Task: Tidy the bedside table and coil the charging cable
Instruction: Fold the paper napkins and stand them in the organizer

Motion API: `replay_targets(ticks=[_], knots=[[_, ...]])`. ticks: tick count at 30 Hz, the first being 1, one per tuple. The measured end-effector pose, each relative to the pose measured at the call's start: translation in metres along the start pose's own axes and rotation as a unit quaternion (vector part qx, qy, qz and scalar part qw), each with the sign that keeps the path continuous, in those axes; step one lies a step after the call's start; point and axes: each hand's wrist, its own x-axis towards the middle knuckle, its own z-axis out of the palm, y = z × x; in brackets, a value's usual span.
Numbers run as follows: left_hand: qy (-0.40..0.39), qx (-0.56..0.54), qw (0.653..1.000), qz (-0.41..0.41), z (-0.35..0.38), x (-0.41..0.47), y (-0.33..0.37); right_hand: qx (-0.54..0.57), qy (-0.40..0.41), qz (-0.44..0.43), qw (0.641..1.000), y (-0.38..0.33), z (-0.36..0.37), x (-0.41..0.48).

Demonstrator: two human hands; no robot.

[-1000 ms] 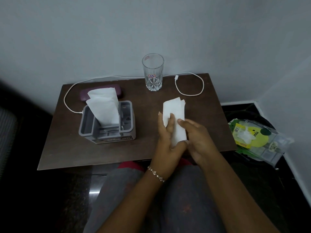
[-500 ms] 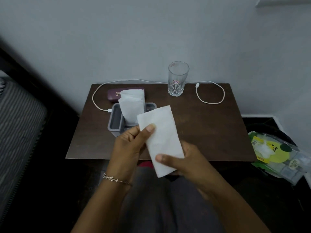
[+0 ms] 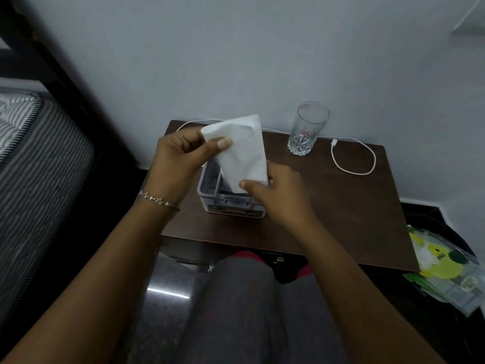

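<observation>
Tissue: folded white sheet, was lying on tabletop w/ both hands on it a sec ago; now lifted and held over grey organizer, lower edge dipping toward its centre slot.
Meaning: prob. the put-away step for loose tissue; cable job not begun.
Left hand: thumb + fingers pinching tissue's upper left corner.
Right hand: thumb + fingers pinching lower right edge, just above organizer.
Organizer contents: mostly hidden by tissue + hands; side slot at left looks empty, rest can't tell.
Glass: upright, empty, at back of table.
Charging cable: white, uncoiled; loose loop right of glass, rest runs along back edge behind hands.
</observation>
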Motion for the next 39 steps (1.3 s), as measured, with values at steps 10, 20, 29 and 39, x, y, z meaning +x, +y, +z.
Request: replay_targets(ticks=[10, 20, 29, 39], knots=[[-0.005, 0.099, 0.995, 0.011, -0.013, 0.007, -0.038, -0.157, -0.040, -0.008, 0.987, 0.019, 0.022, 0.014], [-0.055, 0.144, 0.988, 0.020, -0.012, 0.022, -0.052, -0.236, -0.066, -0.058, 0.968, 0.020, 0.024, 0.022], [-0.060, 0.158, 0.986, 0.013, -0.010, 0.022, -0.058, -0.219, -0.057, -0.046, 0.973, 0.025, 0.023, 0.023], [-0.041, 0.161, 0.985, 0.044, -0.008, 0.024, -0.056, -0.175, -0.033, -0.051, 0.983, 0.026, 0.015, 0.030]])
